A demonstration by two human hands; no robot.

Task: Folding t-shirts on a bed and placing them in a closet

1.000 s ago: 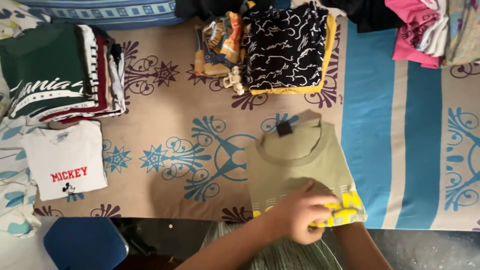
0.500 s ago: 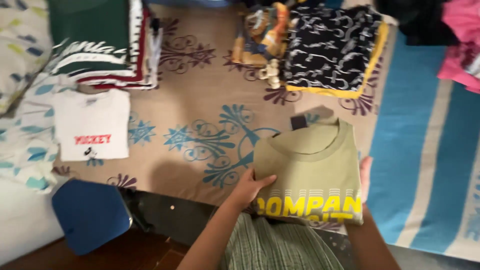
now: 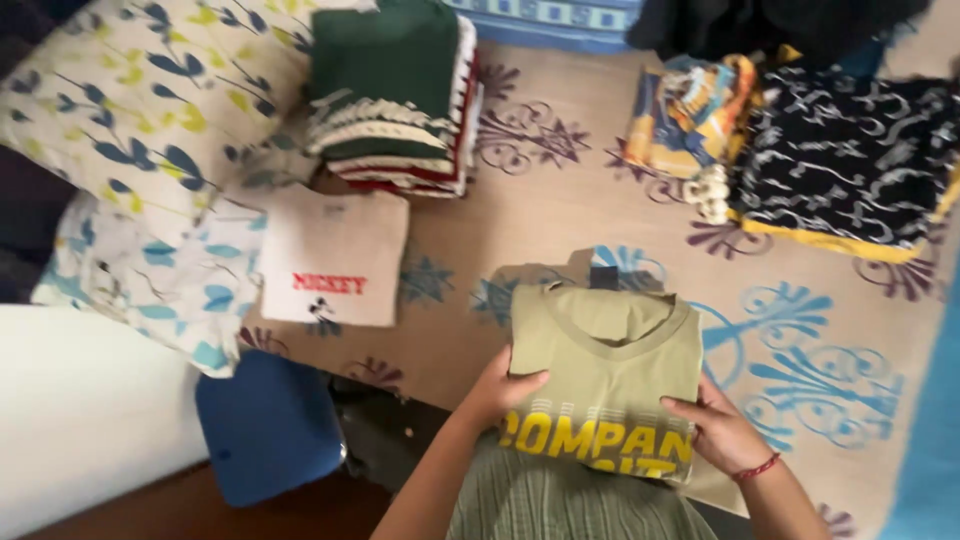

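Now both hands are gripping a folded shirt.
Left hand (image 3: 500, 390) and right hand (image 3: 718, 432) are clasping the olive shirt (image 3: 606, 370) by its sides, lifting it at the bed's (image 3: 520, 220) near edge.

Your left hand (image 3: 497, 390) tucks its fingers under the folded olive shirt (image 3: 606, 360), so that grip stays out of sight; only the thumb shows on top. Your right hand (image 3: 722, 432) hides its palm beneath the shirt's lower corner too. The shirt's bottom row of yellow lettering folds away under the hem. Up top, the dark clothes pile (image 3: 770, 25) runs off the frame's edge, and the black patterned stack (image 3: 850, 160) gets clipped at the right. The whole view is smeared, so the small cream thing (image 3: 710, 192) beside that stack stays unreadable.
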